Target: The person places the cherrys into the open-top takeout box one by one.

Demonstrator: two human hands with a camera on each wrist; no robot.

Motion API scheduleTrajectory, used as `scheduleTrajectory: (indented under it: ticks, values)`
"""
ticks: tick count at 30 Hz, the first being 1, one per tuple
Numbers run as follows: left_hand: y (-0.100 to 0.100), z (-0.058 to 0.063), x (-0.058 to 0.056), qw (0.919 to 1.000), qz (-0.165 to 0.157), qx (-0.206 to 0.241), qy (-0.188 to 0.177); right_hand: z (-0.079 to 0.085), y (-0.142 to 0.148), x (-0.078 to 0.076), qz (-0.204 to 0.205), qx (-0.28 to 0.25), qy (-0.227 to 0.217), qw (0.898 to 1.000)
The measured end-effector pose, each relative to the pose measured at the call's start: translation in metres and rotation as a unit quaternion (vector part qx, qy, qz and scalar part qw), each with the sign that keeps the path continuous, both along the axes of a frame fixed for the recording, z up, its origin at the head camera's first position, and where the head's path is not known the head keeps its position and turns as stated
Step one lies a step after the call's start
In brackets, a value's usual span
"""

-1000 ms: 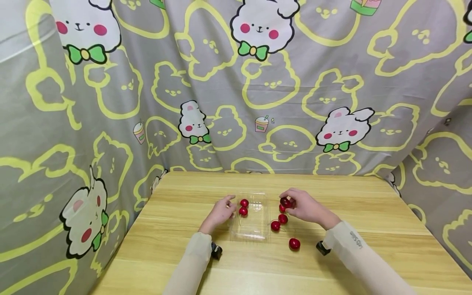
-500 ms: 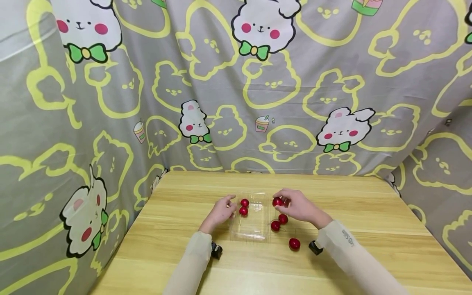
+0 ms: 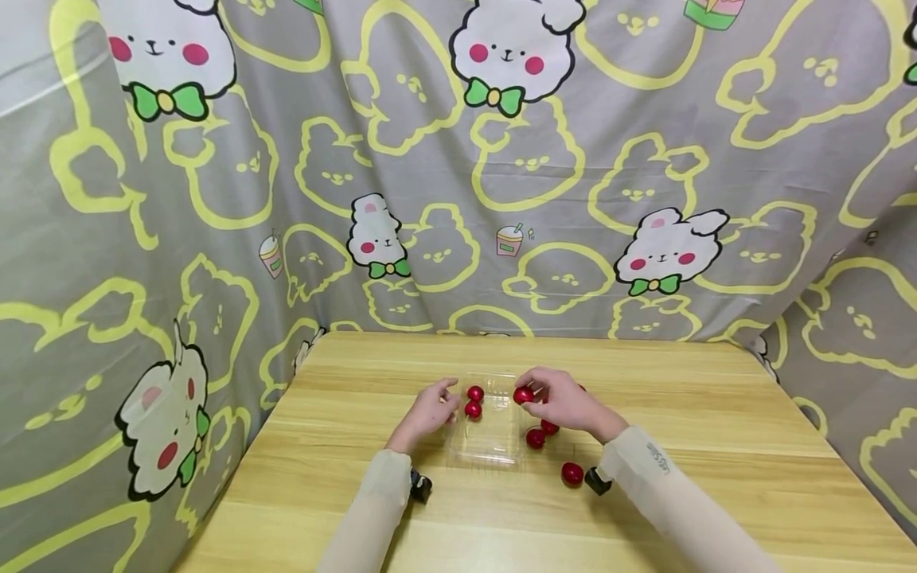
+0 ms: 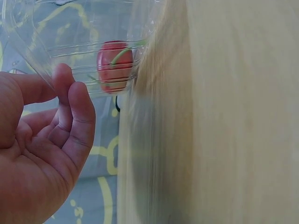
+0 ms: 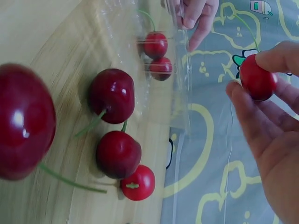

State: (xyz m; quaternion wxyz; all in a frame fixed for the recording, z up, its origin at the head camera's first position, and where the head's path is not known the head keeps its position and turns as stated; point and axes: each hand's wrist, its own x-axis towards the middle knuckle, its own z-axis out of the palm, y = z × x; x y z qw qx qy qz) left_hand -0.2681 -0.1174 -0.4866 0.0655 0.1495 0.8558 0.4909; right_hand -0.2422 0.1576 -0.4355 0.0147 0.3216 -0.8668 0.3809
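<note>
In my right hand (image 3: 562, 402) I pinch a red cherry (image 5: 256, 78) between thumb and fingertips, its green stem pointing up. In the head view that cherry overlaps the right edge of a clear plastic container (image 3: 494, 458). Fingertips of my left hand (image 3: 432, 407) rest at the container's left rim, loosely bent, with no finger wrapped around it. Two cherries (image 3: 474, 410) sit inside on the left. Right of the container, under and beside my right hand, several loose cherries (image 5: 117, 154) lie on the table; the nearest one (image 3: 572, 474) is toward me.
A light wood-grain table (image 3: 344, 366) carries everything. Grey curtains (image 3: 444, 167) printed with cartoon animals hang behind it and along both sides. Each wrist bears a small black camera (image 3: 420, 486).
My right hand has moved left with the cherry, from above the loose cherries to the container's right edge. My left hand and the two cherries inside have stayed put.
</note>
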Motion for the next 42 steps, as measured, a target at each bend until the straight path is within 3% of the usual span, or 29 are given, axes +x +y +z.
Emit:
scheduleTrajectory:
  ticks: [10,16,28,42]
  values:
    - [0.001,0.002,0.0,1.0,0.003,0.004,-0.004,-0.002,-0.016,-0.002,0.047,0.029,0.043,0.998]
    - [0.001,0.003,-0.001,1.0,0.0,0.006,-0.003,-0.008,-0.028,-0.005,0.042,0.06,0.023,0.997]
    - [0.002,0.001,-0.002,0.9999,-0.004,0.012,0.011,-0.023,-0.053,-0.006,0.07,0.104,0.06,0.99]
    - [0.002,-0.001,0.0,0.9998,-0.006,0.018,-0.002,-0.042,-0.067,-0.007,0.057,0.137,0.063,0.987]
